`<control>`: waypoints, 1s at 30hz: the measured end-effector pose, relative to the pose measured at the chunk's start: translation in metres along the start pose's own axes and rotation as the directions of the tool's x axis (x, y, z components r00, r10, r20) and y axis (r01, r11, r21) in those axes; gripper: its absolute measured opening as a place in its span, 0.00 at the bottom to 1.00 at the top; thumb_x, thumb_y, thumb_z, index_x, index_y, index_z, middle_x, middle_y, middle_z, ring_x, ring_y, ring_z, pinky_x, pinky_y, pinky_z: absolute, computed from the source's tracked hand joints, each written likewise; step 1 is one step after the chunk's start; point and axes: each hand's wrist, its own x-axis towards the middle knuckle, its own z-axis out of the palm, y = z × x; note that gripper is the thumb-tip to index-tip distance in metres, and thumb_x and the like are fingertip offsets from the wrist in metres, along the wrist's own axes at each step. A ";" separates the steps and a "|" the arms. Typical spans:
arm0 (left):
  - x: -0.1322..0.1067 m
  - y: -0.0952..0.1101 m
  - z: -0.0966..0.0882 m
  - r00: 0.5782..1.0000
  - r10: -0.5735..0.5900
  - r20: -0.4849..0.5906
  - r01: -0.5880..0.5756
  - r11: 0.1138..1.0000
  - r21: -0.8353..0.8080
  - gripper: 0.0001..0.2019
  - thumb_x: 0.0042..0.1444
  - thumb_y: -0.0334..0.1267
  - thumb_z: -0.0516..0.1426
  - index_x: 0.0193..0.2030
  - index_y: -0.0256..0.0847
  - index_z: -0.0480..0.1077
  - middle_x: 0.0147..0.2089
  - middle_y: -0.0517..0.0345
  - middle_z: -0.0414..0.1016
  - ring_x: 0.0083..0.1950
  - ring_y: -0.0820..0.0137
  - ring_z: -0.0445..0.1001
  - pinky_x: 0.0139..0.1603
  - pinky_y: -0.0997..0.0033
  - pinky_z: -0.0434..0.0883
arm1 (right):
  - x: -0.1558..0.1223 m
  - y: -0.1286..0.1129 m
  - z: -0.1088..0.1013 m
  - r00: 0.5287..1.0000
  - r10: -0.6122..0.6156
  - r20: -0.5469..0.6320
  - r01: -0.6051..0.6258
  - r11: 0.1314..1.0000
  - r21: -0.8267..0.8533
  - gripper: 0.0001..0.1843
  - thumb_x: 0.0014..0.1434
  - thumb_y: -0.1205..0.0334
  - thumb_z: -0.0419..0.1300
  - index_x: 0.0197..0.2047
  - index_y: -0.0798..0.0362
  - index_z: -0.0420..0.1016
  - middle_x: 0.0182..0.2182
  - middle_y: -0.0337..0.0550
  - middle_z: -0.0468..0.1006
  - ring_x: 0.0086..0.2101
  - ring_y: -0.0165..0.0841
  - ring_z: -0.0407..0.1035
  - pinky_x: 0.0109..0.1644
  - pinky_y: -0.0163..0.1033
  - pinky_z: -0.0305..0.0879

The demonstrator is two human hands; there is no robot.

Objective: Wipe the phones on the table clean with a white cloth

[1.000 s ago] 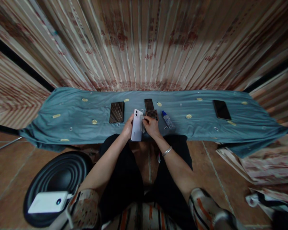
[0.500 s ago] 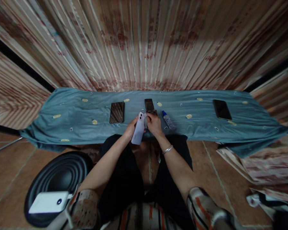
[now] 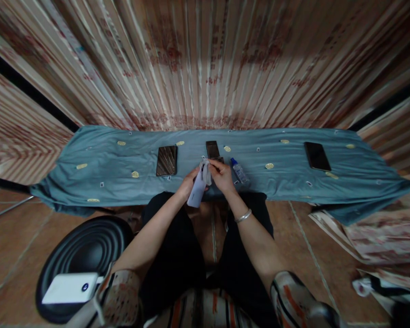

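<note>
My left hand is closed around a pale lilac smartphone, tilted with its back towards me above the near edge of the table. A crumpled whitish cloth lies over the phone's upper end and hides most of its camera area. My right hand, with a silver bangle at the wrist, pinches that cloth. Just beyond the hands is a dark phone-like item, partly covered by my right hand. To the right of it lies a clear bottle with a blue cap.
A teal patterned cloth covers the table. A dark tablet or phone rests at left, another dark phone at right. On a black round stool sits a white power bank. Pleated curtains hang behind.
The cloth in my right hand has come over the phone's upper end, covering the camera lenses that showed before. My left hand keeps its hold on the phone.
</note>
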 end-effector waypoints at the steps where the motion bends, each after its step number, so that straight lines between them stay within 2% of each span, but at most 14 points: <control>1: 0.002 -0.001 0.000 1.000 0.014 0.001 -0.014 1.000 -0.011 0.15 0.66 0.40 0.53 0.50 0.35 0.76 0.23 0.57 0.76 0.19 0.70 0.71 0.27 0.69 0.75 | -0.001 0.002 0.001 1.000 0.025 -0.001 -0.025 0.998 0.052 0.15 0.61 0.64 0.57 0.45 0.52 0.84 0.41 0.42 0.86 0.43 0.37 0.80 0.54 0.43 0.74; 7: 0.009 0.000 0.001 0.995 0.095 -0.024 -0.098 0.986 -0.134 0.12 0.62 0.41 0.58 0.40 0.34 0.78 0.28 0.55 0.80 0.32 0.67 0.80 0.41 0.70 0.76 | -0.018 0.016 0.014 0.989 0.148 0.001 -0.145 0.966 0.213 0.11 0.56 0.57 0.65 0.40 0.51 0.85 0.38 0.42 0.87 0.40 0.40 0.80 0.51 0.46 0.76; 12: 0.015 -0.002 -0.004 0.985 0.173 -0.006 -0.170 0.962 -0.211 0.10 0.54 0.41 0.64 0.36 0.35 0.77 0.30 0.57 0.80 0.36 0.68 0.80 0.43 0.72 0.73 | -0.031 0.006 0.020 0.992 0.098 0.079 -0.112 0.971 0.210 0.16 0.56 0.52 0.67 0.46 0.49 0.84 0.43 0.41 0.86 0.45 0.39 0.80 0.54 0.44 0.74; 18: 0.025 -0.003 -0.013 0.956 0.291 -0.032 -0.291 0.933 -0.213 0.10 0.49 0.39 0.68 0.32 0.37 0.73 0.26 0.65 0.75 0.27 0.78 0.72 0.33 0.78 0.68 | -0.036 -0.011 0.018 0.989 0.046 0.138 -0.053 0.997 0.048 0.18 0.55 0.56 0.68 0.49 0.49 0.82 0.44 0.41 0.86 0.46 0.40 0.79 0.54 0.43 0.73; 24: 0.020 -0.002 -0.007 0.953 0.279 -0.119 -0.299 0.933 -0.199 0.11 0.49 0.38 0.68 0.32 0.39 0.71 0.25 0.66 0.73 0.25 0.77 0.70 0.30 0.77 0.66 | -0.037 -0.019 0.013 0.989 0.031 0.144 -0.015 0.994 -0.112 0.12 0.58 0.56 0.65 0.45 0.48 0.83 0.40 0.41 0.86 0.42 0.39 0.79 0.48 0.40 0.72; 27: 0.014 -0.001 -0.005 0.963 0.236 -0.129 -0.255 0.954 -0.156 0.12 0.52 0.43 0.67 0.33 0.40 0.70 0.27 0.64 0.74 0.25 0.76 0.70 0.26 0.76 0.64 | -0.036 -0.018 0.008 0.991 0.044 0.129 -0.021 0.985 -0.172 0.11 0.59 0.55 0.63 0.42 0.47 0.84 0.34 0.39 0.85 0.35 0.38 0.78 0.43 0.39 0.71; 30: 0.010 0.003 -0.006 0.969 0.209 -0.135 -0.226 0.965 -0.132 0.11 0.55 0.44 0.64 0.33 0.40 0.69 0.30 0.63 0.75 0.26 0.76 0.71 0.24 0.76 0.62 | -0.032 -0.011 0.003 0.993 0.084 0.080 -0.072 0.987 -0.143 0.09 0.56 0.55 0.63 0.36 0.48 0.84 0.24 0.34 0.80 0.28 0.34 0.72 0.38 0.38 0.68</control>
